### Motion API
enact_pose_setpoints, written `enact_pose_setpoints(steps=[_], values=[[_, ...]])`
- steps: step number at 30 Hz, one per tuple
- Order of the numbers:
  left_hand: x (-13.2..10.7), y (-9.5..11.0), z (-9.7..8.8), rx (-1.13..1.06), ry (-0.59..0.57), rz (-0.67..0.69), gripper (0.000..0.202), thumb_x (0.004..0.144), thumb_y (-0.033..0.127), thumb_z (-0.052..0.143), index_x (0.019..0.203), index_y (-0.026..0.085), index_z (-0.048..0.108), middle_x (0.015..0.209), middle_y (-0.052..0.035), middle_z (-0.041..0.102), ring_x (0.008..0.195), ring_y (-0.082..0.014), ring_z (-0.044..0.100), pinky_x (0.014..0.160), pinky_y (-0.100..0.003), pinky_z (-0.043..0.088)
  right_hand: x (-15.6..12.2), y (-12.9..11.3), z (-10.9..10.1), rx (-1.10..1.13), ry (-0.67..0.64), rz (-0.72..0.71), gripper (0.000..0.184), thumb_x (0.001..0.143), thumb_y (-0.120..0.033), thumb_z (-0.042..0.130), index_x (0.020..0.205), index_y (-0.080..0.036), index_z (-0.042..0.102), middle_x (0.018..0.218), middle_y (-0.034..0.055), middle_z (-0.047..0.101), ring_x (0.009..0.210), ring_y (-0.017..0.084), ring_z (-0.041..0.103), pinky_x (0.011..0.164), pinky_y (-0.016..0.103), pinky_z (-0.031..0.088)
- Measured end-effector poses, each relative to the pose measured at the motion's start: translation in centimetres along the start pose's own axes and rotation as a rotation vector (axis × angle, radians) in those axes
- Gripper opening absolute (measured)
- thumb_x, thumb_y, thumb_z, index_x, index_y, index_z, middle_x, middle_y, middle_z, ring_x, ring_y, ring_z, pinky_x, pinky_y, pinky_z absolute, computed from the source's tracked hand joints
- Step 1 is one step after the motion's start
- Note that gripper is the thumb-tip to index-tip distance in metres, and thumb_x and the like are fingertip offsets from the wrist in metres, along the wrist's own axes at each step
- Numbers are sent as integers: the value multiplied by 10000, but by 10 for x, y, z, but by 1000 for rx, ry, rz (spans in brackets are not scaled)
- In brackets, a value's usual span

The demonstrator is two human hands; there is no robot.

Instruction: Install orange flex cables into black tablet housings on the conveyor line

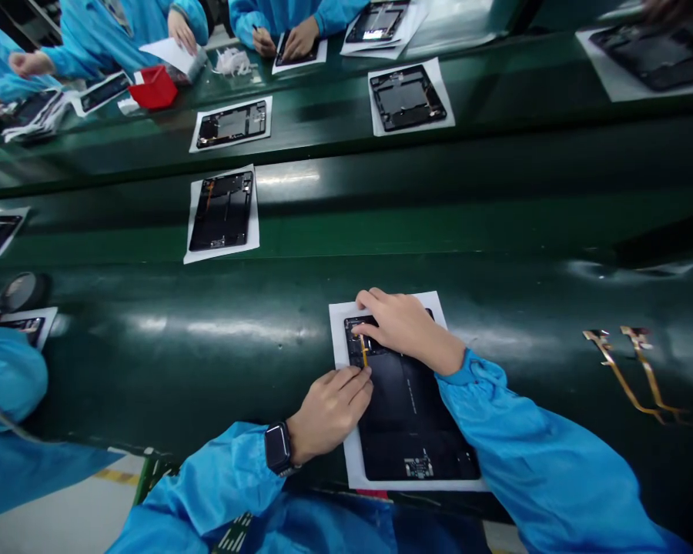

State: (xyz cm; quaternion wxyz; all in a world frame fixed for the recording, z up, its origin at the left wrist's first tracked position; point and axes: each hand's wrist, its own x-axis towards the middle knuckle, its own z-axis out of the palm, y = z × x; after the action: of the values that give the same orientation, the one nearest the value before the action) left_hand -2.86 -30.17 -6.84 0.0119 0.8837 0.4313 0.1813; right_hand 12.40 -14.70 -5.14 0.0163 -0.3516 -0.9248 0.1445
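A black tablet housing (390, 415) lies on a white sheet (353, 462) in front of me, its inner side facing up. Along its upper left part runs a thin orange flex cable (364, 350). My left hand (335, 408), wearing a dark watch (278, 448), has its fingers closed at the cable's lower end. From the right, my right hand (404, 327) reaches across the housing's top; its thumb presses at the cable's upper end and its other fingers curl near the top edge. The fingertips partly hide both cable ends.
Two loose flex cables (627, 377) lie on the green bench (208, 369) at right. Beyond, tablet housings on white sheets, such as one housing (222, 211), rest along the line. Co-workers in blue sleeves (132, 38) work opposite, near a red bin (154, 87); another sleeve (8, 377) is at left.
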Motion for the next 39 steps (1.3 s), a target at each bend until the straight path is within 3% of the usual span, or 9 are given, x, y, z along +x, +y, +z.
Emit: enact_pose_setpoints(steps=[8,15,20,23,26,28,32,39], values=[[3,-1,-4,24,-36,8,240,997,135,413,1025,101,650,1132,-106,693,1057,-201,629,846,-323,563,0,-1,-1,31,-12,6,301,892,-420,647,1047,-193,525,1004,71,645,794,231,639,594,302,356],[5,1,-6,43,-69,39,178,959,124,490,1026,74,647,1143,-126,686,1036,-229,635,846,-343,553,0,-3,-1,5,-8,18,319,884,-424,660,1052,-185,532,1001,74,647,764,232,637,567,295,325],[8,-6,-12,-112,-54,-24,242,958,310,547,1048,110,650,1111,-108,698,1052,-214,634,882,-344,559,-3,-7,-11,20,5,47,281,934,-416,583,1045,-159,561,982,87,621,780,235,621,613,309,380],[9,-16,-18,-162,-61,-46,250,962,307,534,1100,125,636,1204,-108,660,1152,-215,589,972,-362,528,-15,-9,-28,154,58,32,197,999,-279,431,1055,-158,577,1007,88,590,859,220,605,731,316,433],[8,-22,-22,-111,-144,-18,258,965,286,520,1127,113,621,1299,-131,597,1208,-255,549,997,-407,507,-30,-10,-45,305,16,-19,291,953,-98,349,1111,-174,581,1034,79,581,852,187,594,759,298,452],[8,-23,-24,-94,-209,3,278,962,283,518,1164,110,600,1339,-146,560,1232,-275,525,1000,-426,497,-38,-10,-50,344,-30,-43,331,917,-64,360,1100,-180,610,1026,78,606,851,188,600,766,299,461],[7,-23,-28,-90,-268,23,323,964,285,505,1243,126,546,1384,-159,509,1254,-288,498,994,-445,486,-53,-12,-51,392,4,-7,287,913,-115,417,1008,-199,674,1011,64,687,932,207,630,834,315,468],[8,-20,-30,-81,-322,33,338,959,289,499,1253,127,528,1419,-178,452,1269,-318,461,1002,-473,455,-90,-13,-50,535,55,197,129,922,-289,535,890,-247,652,837,4,708,735,185,658,652,292,478]])
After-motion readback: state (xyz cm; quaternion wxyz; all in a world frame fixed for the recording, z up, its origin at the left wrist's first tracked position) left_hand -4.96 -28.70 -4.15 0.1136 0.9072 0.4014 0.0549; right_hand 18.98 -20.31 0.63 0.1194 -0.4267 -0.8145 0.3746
